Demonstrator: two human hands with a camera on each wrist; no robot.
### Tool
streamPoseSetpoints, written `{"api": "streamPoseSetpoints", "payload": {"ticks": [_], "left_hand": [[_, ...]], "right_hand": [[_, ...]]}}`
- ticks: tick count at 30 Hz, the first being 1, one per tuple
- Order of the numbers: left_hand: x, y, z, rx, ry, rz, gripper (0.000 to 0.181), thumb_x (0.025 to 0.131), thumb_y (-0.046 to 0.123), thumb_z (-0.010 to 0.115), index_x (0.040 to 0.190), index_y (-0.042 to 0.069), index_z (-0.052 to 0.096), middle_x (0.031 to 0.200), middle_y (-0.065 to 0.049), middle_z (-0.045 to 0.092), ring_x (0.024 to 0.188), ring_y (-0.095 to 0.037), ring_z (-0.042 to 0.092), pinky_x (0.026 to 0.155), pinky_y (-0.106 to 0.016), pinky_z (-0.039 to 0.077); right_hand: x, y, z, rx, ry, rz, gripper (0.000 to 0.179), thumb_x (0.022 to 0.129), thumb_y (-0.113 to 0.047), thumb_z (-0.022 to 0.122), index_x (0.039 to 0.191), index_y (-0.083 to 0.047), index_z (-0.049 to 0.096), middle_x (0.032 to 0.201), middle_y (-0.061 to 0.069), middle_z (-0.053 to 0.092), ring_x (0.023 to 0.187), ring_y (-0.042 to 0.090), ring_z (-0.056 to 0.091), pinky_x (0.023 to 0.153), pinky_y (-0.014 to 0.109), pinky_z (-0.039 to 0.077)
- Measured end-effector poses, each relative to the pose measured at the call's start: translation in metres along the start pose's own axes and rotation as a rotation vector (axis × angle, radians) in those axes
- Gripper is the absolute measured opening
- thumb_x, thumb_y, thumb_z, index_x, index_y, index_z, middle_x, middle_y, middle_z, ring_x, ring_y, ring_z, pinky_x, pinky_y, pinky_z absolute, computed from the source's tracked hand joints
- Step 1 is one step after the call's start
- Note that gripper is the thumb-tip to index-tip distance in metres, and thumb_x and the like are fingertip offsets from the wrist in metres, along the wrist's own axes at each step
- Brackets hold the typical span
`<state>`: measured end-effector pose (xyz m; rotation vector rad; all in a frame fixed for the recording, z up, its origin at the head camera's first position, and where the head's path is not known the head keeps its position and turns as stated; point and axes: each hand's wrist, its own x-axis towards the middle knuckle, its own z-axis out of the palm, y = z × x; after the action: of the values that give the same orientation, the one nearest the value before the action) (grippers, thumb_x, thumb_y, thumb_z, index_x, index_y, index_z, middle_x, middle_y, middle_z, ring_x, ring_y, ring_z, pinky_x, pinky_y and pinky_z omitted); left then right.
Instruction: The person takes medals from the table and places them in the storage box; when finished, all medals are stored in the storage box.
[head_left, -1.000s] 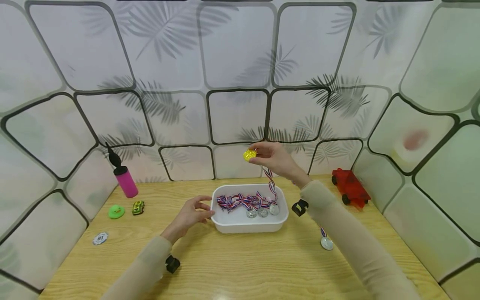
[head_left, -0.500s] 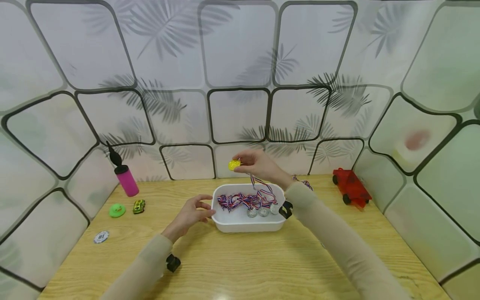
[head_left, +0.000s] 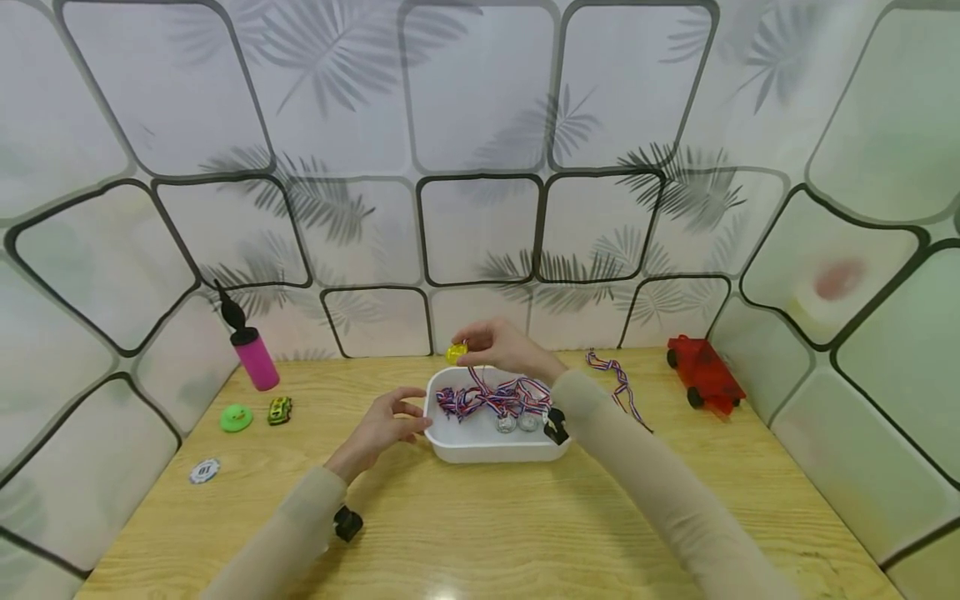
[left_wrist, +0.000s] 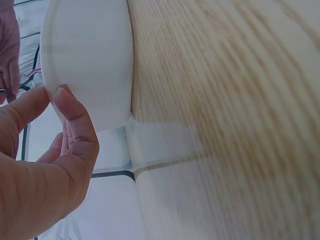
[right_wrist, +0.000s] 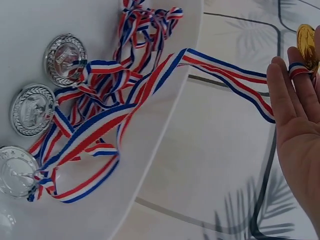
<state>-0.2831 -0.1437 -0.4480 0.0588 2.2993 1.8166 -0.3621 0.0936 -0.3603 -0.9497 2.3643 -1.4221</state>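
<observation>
Gold medal held just above the tray's far rim

The gold medal (head_left: 455, 352) is pinched by the right hand (head_left: 501, 345); the tray (head_left: 480, 448), already holding silver medals (head_left: 517, 422), is touched by the relaxed left hand (head_left: 382, 427); one ribbon (head_left: 619, 385) is left on the surface (head_left: 480, 533).

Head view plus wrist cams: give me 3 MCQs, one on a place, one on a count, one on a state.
1. Where does the red toy car stand?
A. in the tub
B. on the table, far right
C. beside the pink pump

2. How many silver medals show in the white tub in the right wrist view?
A. one
B. three
C. five

3. What is the right hand doing?
A. pinching the gold medal
B. lying flat on the table
C. gripping the pump

Key: 1 B, it stands by the right wall; 2 B, three silver discs lie among the ribbons; 3 A, the fingers hold it over the tub's far rim.
</observation>
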Motion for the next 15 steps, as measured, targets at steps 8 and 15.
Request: {"api": "streamPoseSetpoints", "payload": {"ticks": [8, 15], "left_hand": [[0.000, 0.002, 0.000, 0.002, 0.001, 0.000, 0.056, 0.087, 0.004, 0.072, 0.138, 0.003, 0.050, 0.105, -0.016, 0.063, 0.076, -0.018, 0.064, 0.066, -0.034, 0.058], [-0.001, 0.002, 0.000, 0.004, -0.002, -0.003, 0.055, 0.087, 0.005, 0.073, 0.137, 0.003, 0.051, 0.104, -0.016, 0.064, 0.076, -0.017, 0.065, 0.066, -0.033, 0.057]], "right_hand": [[0.005, 0.015, 0.006, -0.030, -0.060, 0.067, 0.033, 0.087, -0.009, 0.075, 0.118, -0.002, 0.067, 0.107, 0.012, 0.073, 0.094, 0.016, 0.069, 0.084, 0.028, 0.057], [0.009, 0.036, 0.019, -0.006, -0.092, 0.094, 0.032, 0.087, -0.008, 0.074, 0.117, -0.002, 0.068, 0.105, 0.011, 0.074, 0.090, 0.012, 0.069, 0.081, 0.027, 0.058]]}}
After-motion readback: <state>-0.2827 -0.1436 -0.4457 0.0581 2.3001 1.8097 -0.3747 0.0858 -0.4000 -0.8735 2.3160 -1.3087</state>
